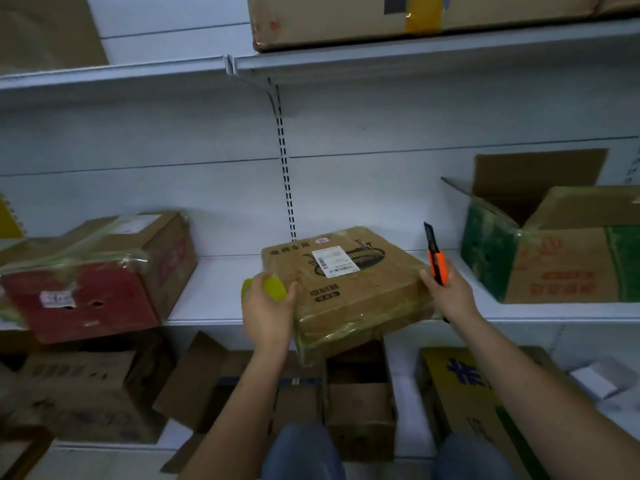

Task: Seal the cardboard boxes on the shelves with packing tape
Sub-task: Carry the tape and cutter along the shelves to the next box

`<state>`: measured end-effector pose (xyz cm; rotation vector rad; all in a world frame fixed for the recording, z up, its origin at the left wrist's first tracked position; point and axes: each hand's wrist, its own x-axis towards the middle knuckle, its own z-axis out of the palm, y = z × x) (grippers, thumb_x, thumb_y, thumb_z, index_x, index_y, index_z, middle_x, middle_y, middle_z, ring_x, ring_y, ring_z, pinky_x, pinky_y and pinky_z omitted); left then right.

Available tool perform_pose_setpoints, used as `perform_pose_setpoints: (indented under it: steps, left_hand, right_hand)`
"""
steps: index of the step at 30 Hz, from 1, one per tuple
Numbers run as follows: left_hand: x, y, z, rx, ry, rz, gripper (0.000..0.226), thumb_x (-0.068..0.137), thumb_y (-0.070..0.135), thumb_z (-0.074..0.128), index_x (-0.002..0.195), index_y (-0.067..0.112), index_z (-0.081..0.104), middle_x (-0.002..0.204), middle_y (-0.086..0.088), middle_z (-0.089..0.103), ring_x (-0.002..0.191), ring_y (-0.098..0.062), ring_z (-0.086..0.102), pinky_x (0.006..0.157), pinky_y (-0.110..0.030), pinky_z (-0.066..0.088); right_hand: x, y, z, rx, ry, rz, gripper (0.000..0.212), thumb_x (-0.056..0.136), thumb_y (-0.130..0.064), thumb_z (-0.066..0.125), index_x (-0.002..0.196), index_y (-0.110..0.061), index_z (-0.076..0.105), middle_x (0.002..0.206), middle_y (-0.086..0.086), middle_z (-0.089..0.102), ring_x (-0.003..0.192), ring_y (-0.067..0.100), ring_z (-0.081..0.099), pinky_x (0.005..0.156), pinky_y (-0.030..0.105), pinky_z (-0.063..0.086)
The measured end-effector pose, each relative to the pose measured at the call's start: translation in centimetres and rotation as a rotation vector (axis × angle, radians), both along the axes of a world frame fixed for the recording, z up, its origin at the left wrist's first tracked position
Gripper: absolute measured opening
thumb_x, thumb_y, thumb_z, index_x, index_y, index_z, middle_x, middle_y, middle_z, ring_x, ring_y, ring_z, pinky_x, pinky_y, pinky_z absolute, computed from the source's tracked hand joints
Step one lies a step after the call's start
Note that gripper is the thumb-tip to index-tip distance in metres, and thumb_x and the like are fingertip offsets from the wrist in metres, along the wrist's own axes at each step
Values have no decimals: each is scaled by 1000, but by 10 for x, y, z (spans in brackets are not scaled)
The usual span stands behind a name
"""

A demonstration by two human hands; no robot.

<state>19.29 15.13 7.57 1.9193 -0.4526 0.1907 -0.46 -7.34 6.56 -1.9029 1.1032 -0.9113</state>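
A flat brown cardboard box with a white label lies on the middle shelf, its front corner jutting over the shelf edge and its near side wrapped in clear tape. My left hand grips a yellow-green roll of packing tape at the box's left edge. My right hand holds an orange utility knife with its blade pointing up, at the box's right edge.
A taped red-fronted box sits at the left on the same shelf. An open green-and-brown box stands at the right. More boxes fill the shelf below and the shelf above. My knees show at the bottom.
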Motion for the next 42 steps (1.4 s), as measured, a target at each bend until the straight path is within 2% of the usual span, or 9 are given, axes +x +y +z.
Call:
perform_pose_setpoints:
  steps: [3, 9, 14, 21, 30, 34, 36, 39, 42]
  left_hand:
    - [11, 1, -5, 105, 21, -55, 55, 81, 37, 78, 127, 21, 53, 117, -4, 64, 104, -27, 62, 81, -37, 51]
    - [45, 45, 5, 52, -136, 3, 49, 83, 32, 77, 127, 30, 56, 122, 5, 61, 106, -18, 60, 82, -29, 46]
    - [61, 77, 32, 81, -327, 81, 46, 85, 31, 73, 129, 31, 58, 126, 2, 59, 112, -19, 58, 85, -33, 48]
    - [60, 83, 30, 64, -398, -28, 47, 82, 24, 73, 125, 32, 60, 118, 9, 60, 106, -14, 60, 80, -34, 52]
    - [58, 80, 23, 74, -317, -65, 43, 84, 30, 74, 124, 36, 59, 116, 11, 63, 103, -12, 61, 78, -33, 51]
    - [42, 65, 31, 39, -292, -127, 42, 84, 29, 76, 122, 35, 59, 120, 12, 64, 107, -10, 60, 83, -27, 48]
    - [31, 53, 34, 41, -277, -168, 43, 83, 29, 77, 121, 37, 59, 119, 12, 64, 106, -8, 60, 83, -27, 48]
    - [13, 32, 37, 2, -239, -260, 43, 82, 30, 79, 119, 37, 59, 118, 13, 63, 105, -6, 58, 86, -30, 49]
    - [-8, 3, 43, -26, -136, -361, 41, 86, 41, 72, 123, 31, 60, 119, 10, 65, 102, 0, 59, 83, -27, 52]
  right_hand:
    - [12, -13, 4, 139, 45, 64, 43, 95, -50, 56, 124, -18, 61, 116, 7, 64, 111, 31, 58, 95, 44, 46]
    - [47, 28, -8, -154, 182, 81, 39, 98, -54, 46, 117, -22, 59, 73, -6, 55, 72, 19, 53, 58, 30, 36]
    - [112, 79, -7, -235, 272, 50, 53, 97, -59, 39, 138, -26, 46, 81, 6, 60, 74, 29, 59, 59, 31, 39]
    - [161, 121, 4, -197, 360, 91, 52, 100, -53, 40, 128, -11, 52, 78, 2, 52, 67, 22, 50, 55, 29, 36]
    - [182, 132, 2, -73, 294, 300, 64, 99, -53, 44, 154, -24, 28, 116, 11, 67, 102, 31, 64, 72, 32, 47]
    - [164, 120, 8, 61, 126, 450, 47, 97, -51, 51, 138, -27, 51, 116, 3, 67, 109, 23, 62, 81, 28, 45]
    - [144, 110, 10, 47, 34, 406, 32, 97, -46, 54, 122, -27, 58, 101, -2, 70, 96, 20, 67, 78, 29, 49]
    - [107, 86, 17, 104, -38, 252, 30, 96, -46, 56, 90, -17, 55, 73, 7, 68, 58, 20, 65, 65, 37, 56]
    - [55, 60, 34, -46, 18, 93, 38, 94, -49, 56, 76, -18, 45, 70, 6, 58, 58, 19, 54, 57, 29, 43]
